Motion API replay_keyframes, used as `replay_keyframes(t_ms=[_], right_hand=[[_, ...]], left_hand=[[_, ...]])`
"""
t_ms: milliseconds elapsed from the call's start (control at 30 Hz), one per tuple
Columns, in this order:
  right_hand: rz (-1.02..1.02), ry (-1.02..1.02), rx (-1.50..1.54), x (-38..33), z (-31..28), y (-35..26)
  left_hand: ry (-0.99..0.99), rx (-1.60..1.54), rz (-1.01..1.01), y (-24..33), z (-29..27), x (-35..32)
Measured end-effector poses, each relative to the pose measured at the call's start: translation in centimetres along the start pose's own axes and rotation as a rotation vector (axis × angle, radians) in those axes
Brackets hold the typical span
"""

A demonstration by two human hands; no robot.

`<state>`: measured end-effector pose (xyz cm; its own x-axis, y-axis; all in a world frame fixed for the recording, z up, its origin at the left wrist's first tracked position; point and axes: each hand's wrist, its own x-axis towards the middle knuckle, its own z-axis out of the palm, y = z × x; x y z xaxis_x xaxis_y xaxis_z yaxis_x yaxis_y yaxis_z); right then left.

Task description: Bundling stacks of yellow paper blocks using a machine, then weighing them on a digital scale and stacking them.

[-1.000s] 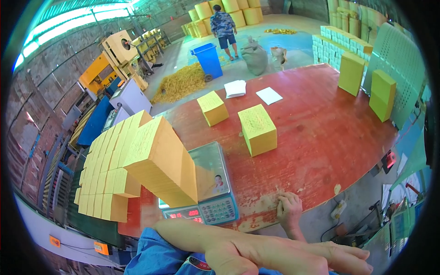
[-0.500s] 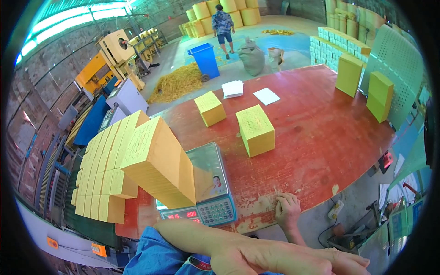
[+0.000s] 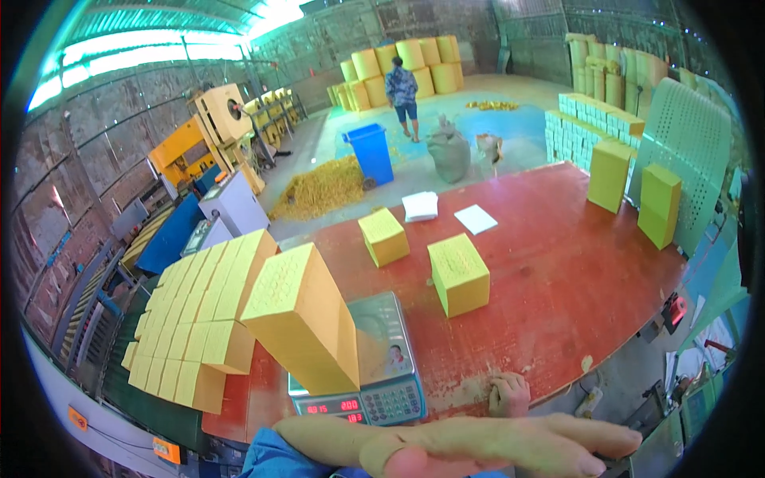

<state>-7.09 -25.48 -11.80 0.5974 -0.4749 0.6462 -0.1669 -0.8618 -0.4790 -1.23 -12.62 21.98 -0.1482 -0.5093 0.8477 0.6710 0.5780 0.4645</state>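
Observation:
My left hand (image 3: 510, 446) reaches across in front of me from a blue sleeve. Its fingers are stretched out and it holds nothing. Beyond it my right hand (image 3: 508, 393) rests on the near edge of the red table, fingers loosely bent on the wood, with nothing visible in them. A digital scale (image 3: 382, 327) with a lit red display sits left of that hand. On the scale stands a tall block of stacked yellow paper (image 3: 307, 323), leaning left in view. Two shorter yellow paper blocks, one nearer (image 3: 460, 275) and one farther (image 3: 384, 237), sit on the table.
Rows of yellow blocks (image 3: 191, 334) stand at the left. White sheets (image 3: 420, 206) lie on the table (image 3: 550, 295); two upright yellow blocks (image 3: 608, 177) stand at its right. Behind are a blue bin (image 3: 370, 155), a sack (image 3: 449, 151), a person (image 3: 402, 95) and yellow rolls (image 3: 398, 64).
The view has tilted up, so the table and blocks sit lower in the picture. The person at the back has walked farther off. Both my hands remain near the table's edge.

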Motion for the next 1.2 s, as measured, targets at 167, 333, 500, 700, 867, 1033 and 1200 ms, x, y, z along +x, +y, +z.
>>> replay_keyframes(t_ms=[167,333,500,700,867,1033,1200], right_hand=[[0.007,-0.038,0.025,0.3,-0.8,-0.8],[-0.009,0.008,-0.020,0.9,-0.5,-1.6],[0.028,-0.007,-0.025,0.4,-0.3,-1.6],[-0.008,0.020,-0.084,0.7,-0.1,-1.4],[0.027,0.042,-0.080,0.6,-0.1,-2.1],[0.040,0.056,-0.095,0.5,-0.1,-2.0],[0.025,0.063,-0.083,0.6,0.1,-2.0]], left_hand=[[-0.072,0.039,0.053,1.9,2.4,-0.8],[-0.100,-0.045,0.170,2.8,5.2,-2.0],[-0.126,-0.214,0.361,3.6,6.8,-1.1],[-0.079,-0.247,0.353,5.4,6.9,-4.7],[-0.054,-0.239,0.195,6.2,8.0,-6.4],[-0.070,-0.255,0.232,7.0,8.0,-7.2],[-0.047,-0.259,0.208,7.5,7.7,-8.0]])
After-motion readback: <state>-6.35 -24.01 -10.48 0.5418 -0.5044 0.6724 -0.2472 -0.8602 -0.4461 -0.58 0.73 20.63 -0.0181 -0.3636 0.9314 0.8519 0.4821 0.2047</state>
